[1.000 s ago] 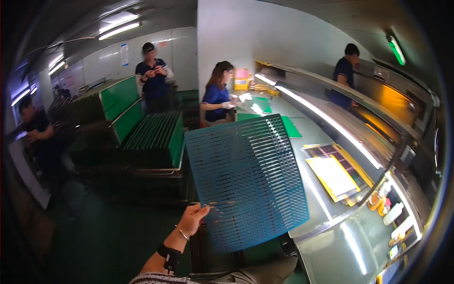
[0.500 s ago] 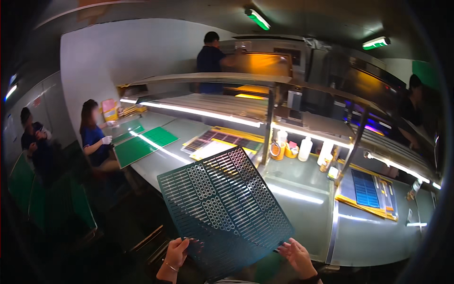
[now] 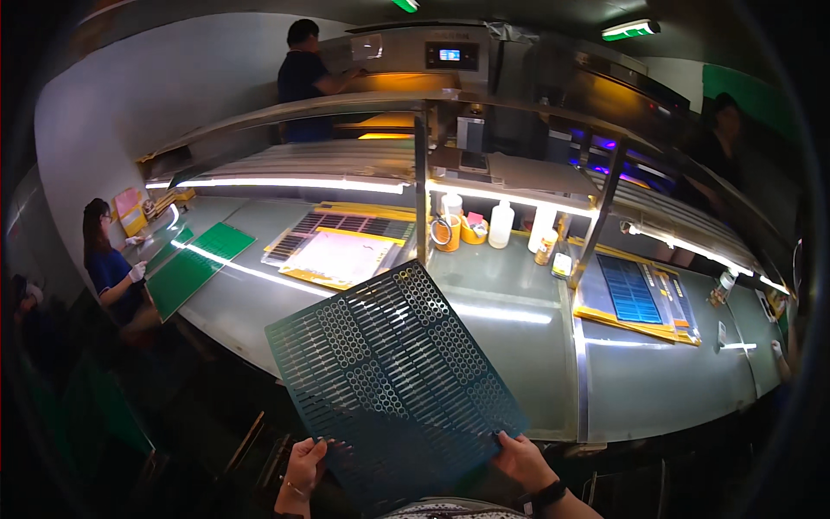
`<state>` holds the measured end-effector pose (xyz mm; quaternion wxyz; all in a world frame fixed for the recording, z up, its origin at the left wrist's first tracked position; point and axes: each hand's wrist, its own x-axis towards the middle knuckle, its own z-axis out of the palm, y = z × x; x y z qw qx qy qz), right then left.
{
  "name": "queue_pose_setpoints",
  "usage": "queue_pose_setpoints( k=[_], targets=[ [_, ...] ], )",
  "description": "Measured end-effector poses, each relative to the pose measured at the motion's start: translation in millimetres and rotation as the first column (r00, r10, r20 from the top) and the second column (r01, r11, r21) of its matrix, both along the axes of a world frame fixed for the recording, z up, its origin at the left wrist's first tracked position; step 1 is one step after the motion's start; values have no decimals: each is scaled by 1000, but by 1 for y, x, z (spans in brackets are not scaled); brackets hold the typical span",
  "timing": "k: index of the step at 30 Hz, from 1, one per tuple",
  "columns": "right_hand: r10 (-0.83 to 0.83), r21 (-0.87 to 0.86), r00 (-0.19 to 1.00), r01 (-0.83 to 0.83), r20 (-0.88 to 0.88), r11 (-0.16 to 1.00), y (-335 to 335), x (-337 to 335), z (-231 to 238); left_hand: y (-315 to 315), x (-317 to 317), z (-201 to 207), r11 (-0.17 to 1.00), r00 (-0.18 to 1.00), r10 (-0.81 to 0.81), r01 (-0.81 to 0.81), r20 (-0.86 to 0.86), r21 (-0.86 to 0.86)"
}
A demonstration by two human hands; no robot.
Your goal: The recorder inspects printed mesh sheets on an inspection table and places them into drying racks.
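A dark green circuit board panel (image 3: 380, 381), with rows of narrow slots and clusters of round rings, is held up tilted at the near side of the bench. My left hand (image 3: 303, 469) pinches its lower left edge, thumb on the face. At its lower right edge my right hand (image 3: 524, 462) grips the panel, thumb on top and the other fingers partly hidden behind. The panel's upper corner overlaps the bench top in view, and I cannot tell whether it touches it.
A grey bench (image 3: 510, 381) with lit shelves (image 3: 303, 130) runs across. On it are stacked sheets (image 3: 341, 258), a blue panel (image 3: 628, 290), white bottles (image 3: 501, 225) and an orange tub (image 3: 445, 233). At left, a gloved person (image 3: 108, 259) handles a green board (image 3: 203, 259). Another person (image 3: 304, 82) stands behind.
The view has swung right, so the bench and people sit further left. The panel stays between both hands, lying slightly lower left in the picture. My right thumb now rests on its face.
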<state>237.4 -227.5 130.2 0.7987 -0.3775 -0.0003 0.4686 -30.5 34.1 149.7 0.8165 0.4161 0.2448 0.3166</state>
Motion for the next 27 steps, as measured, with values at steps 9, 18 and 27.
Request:
queue_pose_setpoints(
  k=[9, 18, 27],
  targets=[
    [-77, -62, 565, 223, 821, 973, -16, 68, 168, 46, 111, -14, 894, 916, -387, 401, -108, 198],
    [265, -161, -752, 211, 604, 964, -58, 56, 179, -13, 144, 33, 800, 724, -368, 566, 584, -198],
    [590, -274, -564, 547, 577, 791, -106, 109, 121, -23, 146, -26, 711, 974, -198, 222, 114, -667]
  ],
)
